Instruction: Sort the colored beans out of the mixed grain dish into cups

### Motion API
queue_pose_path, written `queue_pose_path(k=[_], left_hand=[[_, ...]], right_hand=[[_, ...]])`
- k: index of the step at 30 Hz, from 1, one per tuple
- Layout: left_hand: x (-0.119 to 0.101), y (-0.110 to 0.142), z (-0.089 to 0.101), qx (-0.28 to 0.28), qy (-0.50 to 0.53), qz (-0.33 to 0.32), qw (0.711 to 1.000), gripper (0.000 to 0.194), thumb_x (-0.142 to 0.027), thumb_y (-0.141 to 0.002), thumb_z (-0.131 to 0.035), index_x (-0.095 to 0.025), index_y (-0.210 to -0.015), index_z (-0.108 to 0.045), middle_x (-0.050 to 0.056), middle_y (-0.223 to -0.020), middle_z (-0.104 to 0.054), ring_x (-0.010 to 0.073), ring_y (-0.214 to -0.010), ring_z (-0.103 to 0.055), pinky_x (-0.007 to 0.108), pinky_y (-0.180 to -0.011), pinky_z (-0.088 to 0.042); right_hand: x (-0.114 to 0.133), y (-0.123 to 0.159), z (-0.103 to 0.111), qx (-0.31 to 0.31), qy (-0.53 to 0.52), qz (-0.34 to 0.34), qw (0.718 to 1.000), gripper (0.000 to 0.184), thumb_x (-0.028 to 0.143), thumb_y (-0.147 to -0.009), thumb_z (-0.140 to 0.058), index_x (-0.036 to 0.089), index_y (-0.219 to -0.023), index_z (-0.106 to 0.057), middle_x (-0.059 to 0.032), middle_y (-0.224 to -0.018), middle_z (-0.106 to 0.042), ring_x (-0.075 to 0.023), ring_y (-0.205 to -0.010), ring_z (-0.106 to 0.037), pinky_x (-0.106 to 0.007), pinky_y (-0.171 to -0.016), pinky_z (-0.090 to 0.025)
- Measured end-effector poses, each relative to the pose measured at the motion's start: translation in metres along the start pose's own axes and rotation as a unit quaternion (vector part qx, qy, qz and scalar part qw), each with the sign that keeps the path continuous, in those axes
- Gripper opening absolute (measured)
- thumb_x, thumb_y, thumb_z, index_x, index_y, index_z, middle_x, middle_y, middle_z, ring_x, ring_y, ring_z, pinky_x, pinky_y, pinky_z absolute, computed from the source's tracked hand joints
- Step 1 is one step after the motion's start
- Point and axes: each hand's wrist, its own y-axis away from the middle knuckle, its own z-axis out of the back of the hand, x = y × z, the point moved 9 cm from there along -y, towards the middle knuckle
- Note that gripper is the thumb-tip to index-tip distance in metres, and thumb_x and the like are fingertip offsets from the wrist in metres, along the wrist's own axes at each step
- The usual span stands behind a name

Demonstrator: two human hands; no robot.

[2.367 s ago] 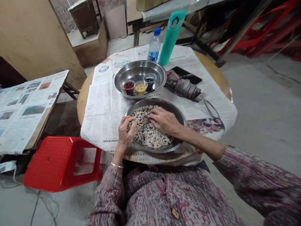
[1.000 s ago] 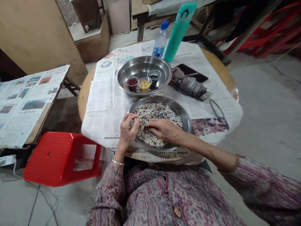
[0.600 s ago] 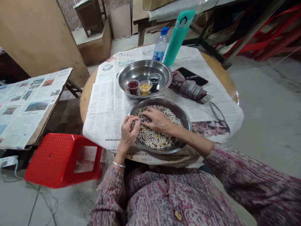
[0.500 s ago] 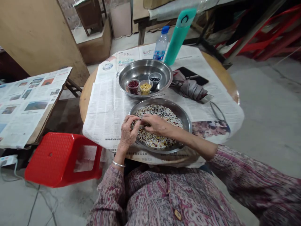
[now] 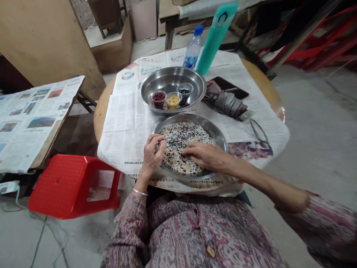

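I saw the L hand [image 5: 152,156] bunched, fingertips pinched on something too small to tell, at 8 o'clock on the round steel pan [image 5: 220,143] of mixed beans and grains [image 5: 178,139]; R hand [image 5: 205,155] lay flat, fingers loosely spread.

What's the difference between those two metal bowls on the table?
The far steel bowl holds three small clear cups of dark red, yellow and black grains, while the near steel bowl holds loose mixed grains spread across it. The left hand and right hand are at the near steel bowl, not the far one. Both bowls are round, shiny and rest on newspaper.
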Motion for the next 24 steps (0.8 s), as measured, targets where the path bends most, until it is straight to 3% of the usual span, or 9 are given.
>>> queue_pose_path(k=[4, 7, 10, 13, 16, 20, 24], left_hand=[[0.000, 0.000, 0.001, -0.002, 0.002, 0.004, 1.000, 0.007, -0.021, -0.099, -0.059, -0.020, -0.099, -0.065, 0.005, -0.104, -0.065, 0.0181, -0.102, -0.064, 0.036, -0.095, -0.054], [0.000, -0.001, 0.001, -0.002, 0.004, 0.003, 1.000, 0.006, -0.020, -0.099, -0.059, -0.020, -0.099, -0.065, 0.006, -0.103, -0.065, 0.0183, -0.103, -0.064, 0.036, -0.096, -0.053], [0.000, -0.001, 0.000, -0.001, 0.003, 0.004, 1.000, 0.007, -0.021, -0.099, -0.058, -0.020, -0.099, -0.066, 0.006, -0.103, -0.066, 0.0190, -0.104, -0.064, 0.037, -0.097, -0.053], [0.001, -0.001, 0.000, 0.000, 0.008, 0.003, 1.000, 0.007, -0.022, -0.099, -0.059, -0.020, -0.100, -0.066, 0.006, -0.103, -0.065, 0.0189, -0.103, -0.064, 0.037, -0.096, -0.053], [0.001, 0.000, 0.001, 0.000, 0.007, 0.002, 1.000, 0.007, -0.022, -0.099, -0.059, -0.020, -0.100, -0.066, 0.006, -0.103, -0.065, 0.0188, -0.103, -0.064, 0.037, -0.096, -0.053], [0.001, 0.000, 0.000, -0.002, 0.003, 0.002, 1.000, 0.008, -0.023, -0.099, -0.058, -0.021, -0.099, -0.066, 0.005, -0.102, -0.067, 0.0193, -0.105, -0.065, 0.038, -0.097, -0.053], [-0.003, 0.001, 0.002, -0.010, -0.018, -0.015, 1.000, 0.008, -0.022, -0.099, -0.058, -0.021, -0.098, -0.065, 0.005, -0.100, -0.067, 0.0192, -0.103, -0.065, 0.037, -0.096, -0.053]], right_hand=[[-0.041, -0.018, 0.022, -0.110, 0.076, -0.105, 0.985, 0.031, 0.024, -0.096, -0.048, 0.022, -0.116, -0.072, -0.0105, -0.111, -0.069, -0.0246, -0.101, -0.065, -0.040, -0.090, -0.054], [-0.051, -0.029, 0.027, -0.147, 0.107, -0.146, 0.972, 0.033, 0.038, -0.094, -0.057, 0.021, -0.119, -0.070, -0.0135, -0.111, -0.067, -0.0300, -0.106, -0.061, -0.046, -0.091, -0.053], [-0.026, -0.044, 0.013, -0.124, 0.096, -0.093, 0.983, 0.036, 0.041, -0.090, -0.064, 0.021, -0.120, -0.067, -0.0127, -0.111, -0.064, -0.0297, -0.106, -0.058, -0.044, -0.090, -0.052], [0.006, -0.056, -0.010, -0.053, 0.058, -0.027, 0.997, 0.024, 0.021, -0.091, -0.056, 0.019, -0.111, -0.067, -0.0108, -0.106, -0.064, -0.0234, -0.096, -0.060, -0.036, -0.086, -0.051], [0.019, -0.055, -0.023, -0.001, 0.048, -0.004, 0.999, 0.023, 0.009, -0.086, -0.050, 0.019, -0.097, -0.068, -0.0091, -0.097, -0.065, -0.0199, -0.085, -0.060, -0.032, -0.078, -0.049], [0.001, -0.039, -0.007, -0.051, 0.051, -0.029, 0.997, 0.028, 0.008, -0.087, -0.047, 0.020, -0.098, -0.070, -0.0092, -0.096, -0.068, -0.0210, -0.086, -0.064, -0.034, -0.081, -0.051], [-0.012, -0.011, 0.016, -0.141, 0.020, -0.015, 0.990, 0.042, 0.007, -0.087, -0.045, 0.024, -0.116, -0.070, -0.0090, -0.121, -0.069, -0.0233, -0.112, -0.066, -0.041, -0.096, -0.054]])
